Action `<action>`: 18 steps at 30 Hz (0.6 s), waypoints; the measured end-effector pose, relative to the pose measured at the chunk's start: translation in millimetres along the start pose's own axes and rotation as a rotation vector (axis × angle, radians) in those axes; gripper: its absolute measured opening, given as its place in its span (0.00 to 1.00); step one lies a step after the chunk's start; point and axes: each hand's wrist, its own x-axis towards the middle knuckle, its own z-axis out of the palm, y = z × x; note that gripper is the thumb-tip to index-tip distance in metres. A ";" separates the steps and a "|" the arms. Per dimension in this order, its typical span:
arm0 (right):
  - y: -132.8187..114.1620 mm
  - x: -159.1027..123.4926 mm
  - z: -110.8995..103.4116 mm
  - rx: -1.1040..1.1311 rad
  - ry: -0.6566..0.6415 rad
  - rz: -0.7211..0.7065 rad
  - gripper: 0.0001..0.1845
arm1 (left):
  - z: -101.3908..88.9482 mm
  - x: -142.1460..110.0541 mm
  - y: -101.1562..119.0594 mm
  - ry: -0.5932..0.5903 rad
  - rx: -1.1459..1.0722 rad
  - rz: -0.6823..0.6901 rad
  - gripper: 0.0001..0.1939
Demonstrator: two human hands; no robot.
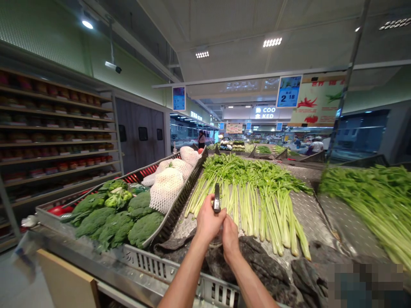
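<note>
A dark device [217,199] is held upright over the near side of the bench [310,209], in front of the celery [253,188]. It is gripped by the left hand [208,219], whose fingers are closed round it. The right hand [230,235] is pressed against the left, its fingers curled; whether the device is also held by them cannot be told.

The bench is faced with ridged metal, over which the celery is spread, leaves away and stems toward the hands. A dark cloth [265,261] is bunched along the front, beneath the wrists. The room is lit by ceiling lights [272,42]; at left, shelves [61,143] are filled with packed goods and grey doors [141,128] are seen beside them. Price signs [289,92] are hung above.

The front is edged by a slotted rail [154,263], crossed by both forearms. A strip of metal is left exposed between the celery and the crate [169,224], and more at the celery's right.

In the crate, broccoli [109,226] is heaped in front, pale produce in white netting [167,188] is piled behind, and red produce [57,210] is partly seen at the left end.
</note>
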 end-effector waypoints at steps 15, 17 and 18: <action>2.2 0.8 9.3 -0.050 0.021 -0.097 0.17 | -7.2 2.9 -0.5 -0.017 0.120 0.039 0.18; 2.0 1.4 7.6 -0.049 0.034 -0.092 0.16 | -5.8 3.2 0.1 -0.033 0.137 0.044 0.18; 1.4 1.6 6.5 -0.043 0.039 -0.092 0.15 | -4.8 3.4 0.8 -0.033 0.140 0.055 0.18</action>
